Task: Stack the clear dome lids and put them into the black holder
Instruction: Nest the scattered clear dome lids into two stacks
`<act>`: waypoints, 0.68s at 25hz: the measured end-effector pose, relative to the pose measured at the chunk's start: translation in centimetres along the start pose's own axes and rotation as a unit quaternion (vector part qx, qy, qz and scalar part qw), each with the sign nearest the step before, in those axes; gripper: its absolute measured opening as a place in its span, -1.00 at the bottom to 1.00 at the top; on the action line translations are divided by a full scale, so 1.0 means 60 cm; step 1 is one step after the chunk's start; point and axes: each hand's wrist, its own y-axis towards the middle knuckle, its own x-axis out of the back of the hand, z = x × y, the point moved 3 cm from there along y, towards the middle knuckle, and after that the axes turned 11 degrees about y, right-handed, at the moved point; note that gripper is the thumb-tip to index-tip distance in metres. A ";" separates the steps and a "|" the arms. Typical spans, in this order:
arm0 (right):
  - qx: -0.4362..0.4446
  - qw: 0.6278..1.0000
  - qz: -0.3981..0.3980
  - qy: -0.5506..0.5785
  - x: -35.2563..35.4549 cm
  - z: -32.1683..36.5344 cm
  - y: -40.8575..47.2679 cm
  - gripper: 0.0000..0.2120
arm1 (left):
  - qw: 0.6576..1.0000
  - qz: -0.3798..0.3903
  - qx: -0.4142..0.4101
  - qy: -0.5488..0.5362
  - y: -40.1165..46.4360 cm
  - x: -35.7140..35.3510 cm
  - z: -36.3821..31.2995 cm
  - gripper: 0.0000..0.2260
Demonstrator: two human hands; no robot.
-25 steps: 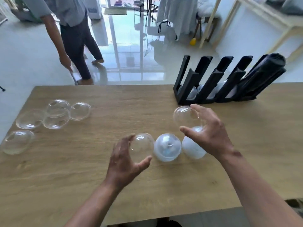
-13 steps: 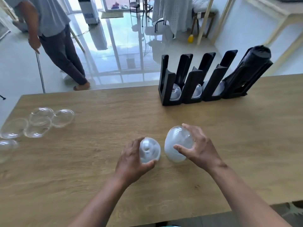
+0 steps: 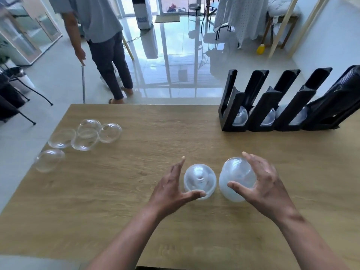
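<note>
Wood table [image 3: 116,191] (glossy floor [image 3: 165,65]) — left hand [image 3: 169,190] spread by dome [image 3: 200,178], right hand [image 3: 266,188] grips stack [image 3: 236,178].

Near the front of the worktop [image 3: 175,133], the left dome [image 3: 200,181] is set just right of the left hand [image 3: 171,191]; the right dome [image 3: 236,178] beside it is held in the right hand [image 3: 265,186]. Loose domes [image 3: 85,136] are grouped far left, and a rack [image 3: 272,106] is stood back right.

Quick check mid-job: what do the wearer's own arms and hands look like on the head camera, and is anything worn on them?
The left forearm and the right forearm are bare down to the picture's bottom edge; no sleeves show. The left hand and the right hand are bare too, with no gloves. No watch, bracelet, ring or marking shows on the sides facing the camera.
</note>
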 end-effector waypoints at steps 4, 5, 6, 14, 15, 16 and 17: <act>0.093 0.995 -0.030 0.002 -0.010 0.094 0.024 -0.19 | 0.993 -0.111 0.040 0.026 -0.041 0.074 0.106 -0.25; 0.117 0.992 -0.034 0.015 -0.034 0.128 0.033 -0.24 | 0.988 -0.135 0.060 0.042 -0.054 0.098 0.148 -0.35; 0.136 0.990 -0.028 0.027 -0.068 0.164 0.042 -0.30 | 0.983 -0.153 0.081 0.057 -0.067 0.124 0.193 -0.44; 0.182 0.967 0.177 -0.017 -0.455 0.414 0.152 -0.43 | 0.943 -0.243 0.178 0.144 -0.118 0.283 0.500 -0.64; 0.189 0.964 0.183 -0.037 -0.495 0.438 0.176 -0.41 | 0.944 -0.240 0.161 0.156 -0.112 0.293 0.519 -0.64; 0.194 0.962 0.184 -0.055 -0.532 0.459 0.202 -0.39 | 0.947 -0.238 0.136 0.169 -0.102 0.302 0.531 -0.64; 0.196 0.960 0.183 -0.074 -0.565 0.478 0.229 -0.37 | 0.948 -0.237 0.108 0.182 -0.088 0.311 0.537 -0.63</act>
